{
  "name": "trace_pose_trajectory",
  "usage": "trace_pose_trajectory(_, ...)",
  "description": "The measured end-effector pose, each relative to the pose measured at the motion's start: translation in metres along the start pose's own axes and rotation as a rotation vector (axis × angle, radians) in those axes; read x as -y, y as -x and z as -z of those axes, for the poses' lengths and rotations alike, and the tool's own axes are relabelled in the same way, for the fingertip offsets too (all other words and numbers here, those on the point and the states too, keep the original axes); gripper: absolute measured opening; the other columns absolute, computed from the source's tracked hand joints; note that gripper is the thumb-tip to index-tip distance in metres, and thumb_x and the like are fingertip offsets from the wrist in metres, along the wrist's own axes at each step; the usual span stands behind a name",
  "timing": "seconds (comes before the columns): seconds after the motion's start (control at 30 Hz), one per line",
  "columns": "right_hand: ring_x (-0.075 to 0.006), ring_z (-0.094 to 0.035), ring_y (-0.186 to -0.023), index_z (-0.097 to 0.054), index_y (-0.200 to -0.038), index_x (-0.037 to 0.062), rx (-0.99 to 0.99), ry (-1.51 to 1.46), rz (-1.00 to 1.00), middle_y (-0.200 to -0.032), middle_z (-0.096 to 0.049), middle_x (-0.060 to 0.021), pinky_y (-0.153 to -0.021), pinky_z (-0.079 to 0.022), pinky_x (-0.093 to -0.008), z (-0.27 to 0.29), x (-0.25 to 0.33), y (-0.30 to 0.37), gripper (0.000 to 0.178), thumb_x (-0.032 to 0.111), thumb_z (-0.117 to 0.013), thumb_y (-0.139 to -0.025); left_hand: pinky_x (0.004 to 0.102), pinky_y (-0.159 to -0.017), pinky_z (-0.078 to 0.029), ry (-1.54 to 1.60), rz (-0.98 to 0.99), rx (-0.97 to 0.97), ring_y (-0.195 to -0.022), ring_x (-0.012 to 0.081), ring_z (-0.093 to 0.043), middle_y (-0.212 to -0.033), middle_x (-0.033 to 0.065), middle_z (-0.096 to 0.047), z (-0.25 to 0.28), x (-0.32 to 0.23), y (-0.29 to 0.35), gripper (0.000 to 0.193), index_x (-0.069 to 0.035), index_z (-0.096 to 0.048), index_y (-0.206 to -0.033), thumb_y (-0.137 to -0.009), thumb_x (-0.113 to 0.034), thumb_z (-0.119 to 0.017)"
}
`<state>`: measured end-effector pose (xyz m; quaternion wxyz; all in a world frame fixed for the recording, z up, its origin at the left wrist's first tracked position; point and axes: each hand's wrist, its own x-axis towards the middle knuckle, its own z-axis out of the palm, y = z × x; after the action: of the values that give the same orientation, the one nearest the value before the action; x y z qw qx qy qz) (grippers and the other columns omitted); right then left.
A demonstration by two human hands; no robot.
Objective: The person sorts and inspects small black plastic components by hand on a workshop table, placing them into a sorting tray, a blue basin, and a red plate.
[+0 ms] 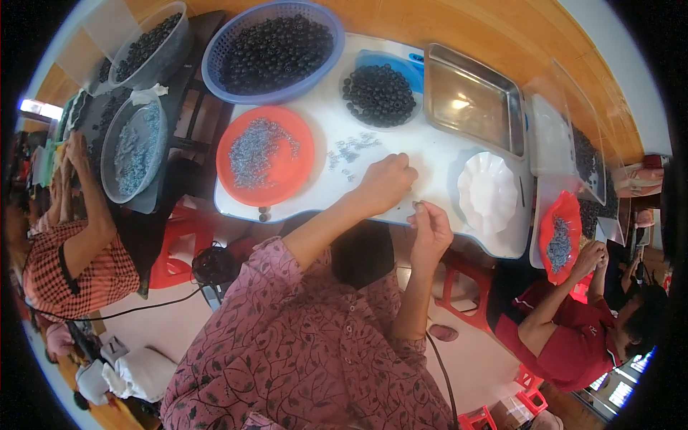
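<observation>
A small dark piece sits pinched between thumb and fingertips of the right hand, just above the near edge of the white bench. To manage such a bit well, a light grip at the very tips would seem best, with the other fingers folded clear so its face can be seen, and both wrists kept low over the bench so a dropped piece lands there. The piece lies at about eleven o'clock from the middle of the right hand and at four o'clock from the left hand, near the latter but apart from it. The left hand has its fingers curled down close to the bench; I cannot tell whether they hold anything. The two hands are apart, though near each other. Counting from the left hand, loose grey-blue bits are scattered at ten to eleven o'clock, and an orange-red plate with a heap of similar bits stands farther out, between nine and ten. At twelve is a blue dish filled with black round parts; near eleven, beyond the plate, a lilac basket bears many more. A metal tray rests between one and two, and a white scalloped dish at three.
</observation>
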<state>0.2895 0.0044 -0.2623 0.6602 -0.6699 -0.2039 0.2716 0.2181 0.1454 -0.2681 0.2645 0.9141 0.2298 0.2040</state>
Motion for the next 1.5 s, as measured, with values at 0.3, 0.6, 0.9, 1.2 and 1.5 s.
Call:
trace_pose_trajectory(0.3,-0.0075,-0.057,-0.071,-0.066,-0.097,-0.0007,-0.046,-0.079,0.055,-0.087,-0.065,-0.0034,-0.066,-0.048,-0.0206,-0.009,0.025,0.008,0.01,0.004,-0.066,-0.089,0.0272,-0.075,-0.055,1.443,0.354,0.004,-0.082,0.0141,-0.065,-0.098,0.0097,-0.066,0.028,-0.008,0.038,0.027,0.003,-0.062,-0.113,-0.085,0.0,-0.065)
trace_pose_trajectory(0.6,-0.007,-0.057,-0.076,-0.065,-0.098,-0.0014,0.091,-0.143,0.199,-0.096,-0.061,-0.0041,-0.067,-0.047,-0.019,-0.025,0.049,0.021,0.01,-0.001,-0.063,-0.089,0.0275,-0.077,-0.054,1.661,0.372,-0.055,-0.085,0.0147,-0.065,-0.101,0.0084,-0.066,0.038,-0.018,0.063,0.026,0.004,-0.062,-0.112,-0.086,0.003,-0.064)
trace_pose_trajectory(0.9,-0.007,-0.053,-0.081,-0.065,-0.098,-0.0024,0.201,-0.042,0.336,-0.096,-0.058,-0.0039,-0.068,-0.043,-0.0191,-0.034,0.045,0.025,0.01,-0.003,-0.063,-0.089,0.0254,-0.077,-0.053,1.646,0.322,-0.111,-0.084,0.0123,-0.062,-0.099,0.0078,-0.066,0.039,-0.018,0.074,0.025,0.003,-0.063,-0.112,-0.087,0.001,-0.065)
trace_pose_trajectory(1.2,-0.0078,-0.054,-0.082,-0.066,-0.099,-0.002,0.263,0.032,0.355,-0.095,-0.059,-0.0042,-0.071,-0.044,-0.0195,-0.032,0.042,0.03,0.014,-0.006,-0.065,-0.086,0.0251,-0.076,-0.053,1.431,0.3,-0.111,-0.086,0.0121,-0.063,-0.098,0.0048,-0.065,0.048,-0.016,0.088,0.024,0.0,-0.064,-0.111,-0.087,0.003,-0.064)
trace_pose_trajectory(1.5,-0.0085,-0.056,-0.08,-0.067,-0.101,-0.0021,0.357,-0.11,0.173,-0.095,-0.059,-0.0043,-0.069,-0.045,-0.0201,-0.037,0.034,0.035,0.017,-0.008,-0.065,-0.085,0.0228,-0.074,-0.052,1.436,0.304,-0.177,-0.084,0.0113,-0.063,-0.098,0.0043,-0.064,0.052,-0.013,0.102,0.024,0.001,-0.065,-0.11,-0.087,0.005,-0.062)
